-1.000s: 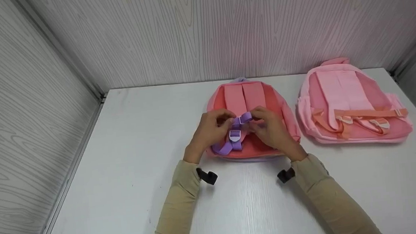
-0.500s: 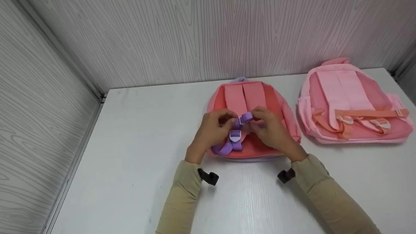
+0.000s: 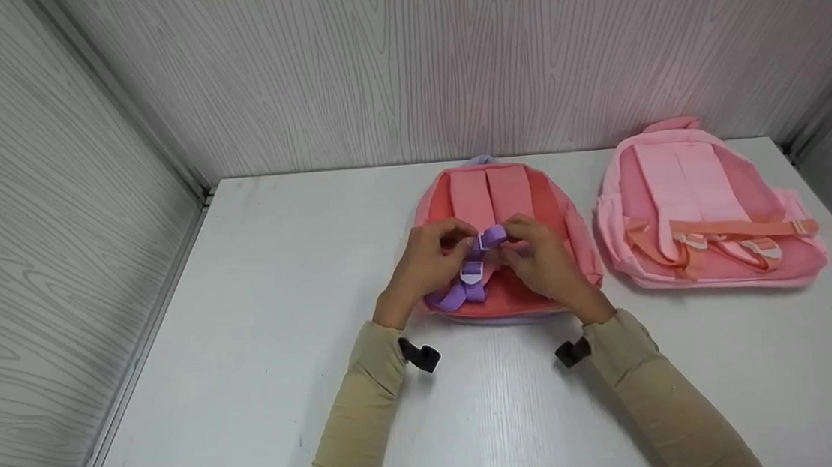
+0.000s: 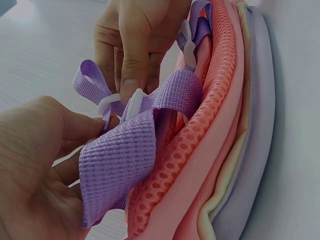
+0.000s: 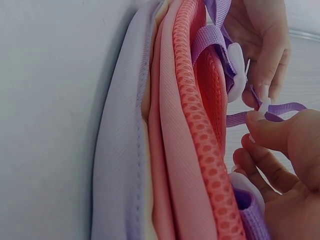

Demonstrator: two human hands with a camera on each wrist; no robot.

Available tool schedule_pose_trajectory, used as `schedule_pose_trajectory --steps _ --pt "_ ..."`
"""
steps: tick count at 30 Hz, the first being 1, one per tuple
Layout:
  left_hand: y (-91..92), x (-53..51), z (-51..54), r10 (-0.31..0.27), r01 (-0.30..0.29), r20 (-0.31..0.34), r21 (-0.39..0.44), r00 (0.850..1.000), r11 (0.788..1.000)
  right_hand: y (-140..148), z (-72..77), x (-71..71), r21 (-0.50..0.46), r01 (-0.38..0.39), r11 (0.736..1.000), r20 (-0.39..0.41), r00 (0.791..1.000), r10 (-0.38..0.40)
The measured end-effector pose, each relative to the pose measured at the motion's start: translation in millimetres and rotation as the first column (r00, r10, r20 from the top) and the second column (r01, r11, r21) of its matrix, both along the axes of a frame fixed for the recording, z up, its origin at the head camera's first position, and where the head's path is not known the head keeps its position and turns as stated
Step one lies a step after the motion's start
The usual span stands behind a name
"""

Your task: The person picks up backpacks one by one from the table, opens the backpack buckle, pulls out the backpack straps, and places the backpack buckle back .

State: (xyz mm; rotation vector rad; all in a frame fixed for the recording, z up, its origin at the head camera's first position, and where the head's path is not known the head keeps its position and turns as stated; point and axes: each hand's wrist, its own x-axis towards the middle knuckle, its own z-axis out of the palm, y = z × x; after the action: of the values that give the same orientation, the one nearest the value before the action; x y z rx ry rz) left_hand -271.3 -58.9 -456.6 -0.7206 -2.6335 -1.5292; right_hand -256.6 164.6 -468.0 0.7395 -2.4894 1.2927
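A small coral backpack point(image 3: 508, 189) lies on the table with its back panel and shoulder straps facing up. Purple webbing straps point(image 3: 453, 298) with white plastic buckles point(image 3: 471, 274) cross its lower part. My left hand point(image 3: 429, 258) pinches one purple strap beside a white strap adjuster point(image 4: 134, 104). Opposite it, the fingers of my right hand point(image 3: 545, 261) pinch the same strap at the adjuster, where a short loop point(image 4: 90, 77) of webbing sticks out. In the right wrist view, my right thumb point(image 5: 265, 127) presses against the strap by the adjuster. Fingers partly hide the adjuster.
A larger light pink backpack point(image 3: 707, 200) with orange straps point(image 3: 743, 226) lies to the right, close beside the coral one. The white table point(image 3: 299, 274) meets wood-grain panels point(image 3: 401, 62) at the back and sides. Each wrist wears a black mount point(image 3: 421, 355).
My left hand has shifted very slightly right and down. The right hand stays nearly still, and both keep their pinch on the purple strap.
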Motion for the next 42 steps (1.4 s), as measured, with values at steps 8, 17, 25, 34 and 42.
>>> schedule_pose_trajectory --steps 8,17,25,34,42 --pt "3.0 2.2 -0.2 0.005 -0.005 -0.002 -0.003 1.000 1.000 0 -0.1 0.1 0.000 -0.008 1.000 -0.020 1.000 0.008" --pt "2.6 3.5 1.2 -0.012 0.012 0.002 0.014 1.000 1.000 0 0.1 0.6 -0.007 -0.018 1.000 -0.049 0.999 0.018" --pt "-2.7 1.1 1.8 -0.029 0.028 0.016 0.019 0.999 0.999 0 0.5 2.0 -0.037 -0.015 0.999 -0.005 1.000 0.015" --pt "-6.8 -0.7 2.6 -0.016 0.015 0.026 0.026 1.000 1.000 0 1.0 1.3 -0.026 -0.009 1.000 -0.022 1.000 0.008" --pt "-7.4 -2.8 3.1 -0.010 0.009 0.019 0.020 1.000 1.000 0 0.1 -0.9 -0.016 -0.005 1.000 -0.035 0.999 0.004"
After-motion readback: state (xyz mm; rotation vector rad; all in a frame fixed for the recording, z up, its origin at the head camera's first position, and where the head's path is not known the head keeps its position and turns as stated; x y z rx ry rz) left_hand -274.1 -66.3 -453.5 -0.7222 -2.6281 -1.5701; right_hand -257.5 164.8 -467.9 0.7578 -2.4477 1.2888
